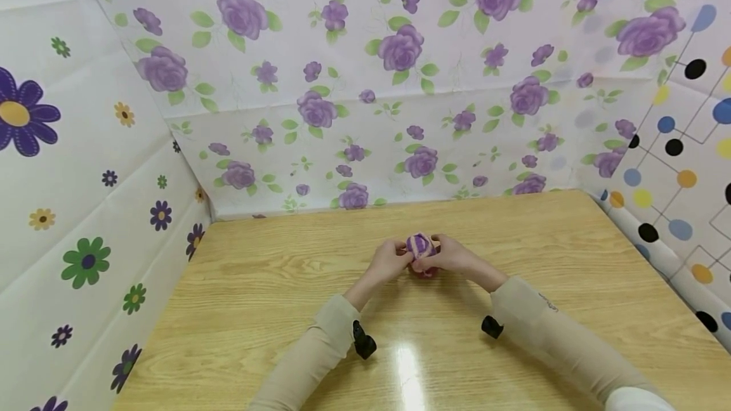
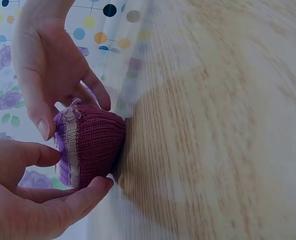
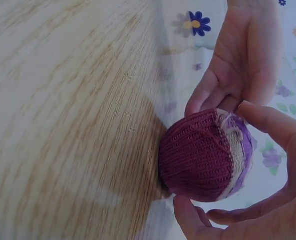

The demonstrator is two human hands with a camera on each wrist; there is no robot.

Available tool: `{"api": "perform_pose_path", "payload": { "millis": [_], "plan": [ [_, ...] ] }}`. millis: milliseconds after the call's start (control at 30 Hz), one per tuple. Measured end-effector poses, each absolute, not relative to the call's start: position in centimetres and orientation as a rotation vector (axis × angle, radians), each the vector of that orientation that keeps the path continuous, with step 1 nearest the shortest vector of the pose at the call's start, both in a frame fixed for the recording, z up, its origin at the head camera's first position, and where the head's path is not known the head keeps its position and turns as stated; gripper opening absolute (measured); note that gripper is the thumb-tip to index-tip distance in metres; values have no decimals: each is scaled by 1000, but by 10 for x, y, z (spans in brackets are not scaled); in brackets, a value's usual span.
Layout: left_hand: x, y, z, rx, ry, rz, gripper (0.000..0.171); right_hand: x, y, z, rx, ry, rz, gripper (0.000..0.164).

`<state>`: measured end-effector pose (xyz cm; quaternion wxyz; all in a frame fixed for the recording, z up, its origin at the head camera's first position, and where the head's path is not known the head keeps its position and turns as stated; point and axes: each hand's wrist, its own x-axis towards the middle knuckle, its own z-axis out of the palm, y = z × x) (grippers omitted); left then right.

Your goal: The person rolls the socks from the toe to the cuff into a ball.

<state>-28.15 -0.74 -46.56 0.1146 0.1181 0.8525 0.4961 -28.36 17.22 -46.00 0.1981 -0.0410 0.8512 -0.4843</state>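
A balled-up knitted sock [image 1: 421, 246] stands on the wooden table toward its far side, between both hands. In the left wrist view the sock [image 2: 100, 142] shows maroon ribbing with a cream band and a purple part at the top. My left hand [image 1: 388, 262] holds its left side, thumb near the top and fingers low on the ribbing. From the other side my right hand [image 1: 448, 255] grips it with thumb and fingers. Loose threads stick out by the cream band of the sock [image 3: 200, 155] in the right wrist view. The sock's underside is hidden.
The wooden table [image 1: 257, 309] meets a flower-printed cloth [image 1: 365, 113] at the back. Patterned cloth walls stand left [image 1: 85, 208] and right [image 1: 674, 176]. A dark wrist camera [image 1: 363, 341] hangs by the left sleeve, another [image 1: 492, 327] by the right.
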Motion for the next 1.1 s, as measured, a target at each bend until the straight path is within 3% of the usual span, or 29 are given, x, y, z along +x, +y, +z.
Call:
{"api": "perform_pose_path", "payload": {
  "millis": [267,600,800,1100],
  "plan": [
    [-282,-11,-467,292,2499,1479,34,-283,173,-461,-94,2412,-1304,99],
    [-284,-10,-470,263,2411,1664,36,-283,178,-461,-42,2416,-1360,68],
    [-284,-5,-468,315,2373,1723,27,-283,182,-458,-26,2428,-1406,64],
    [-285,-2,-473,313,2452,1648,37,-281,183,-454,-118,2543,-1375,52]
  ]
}}
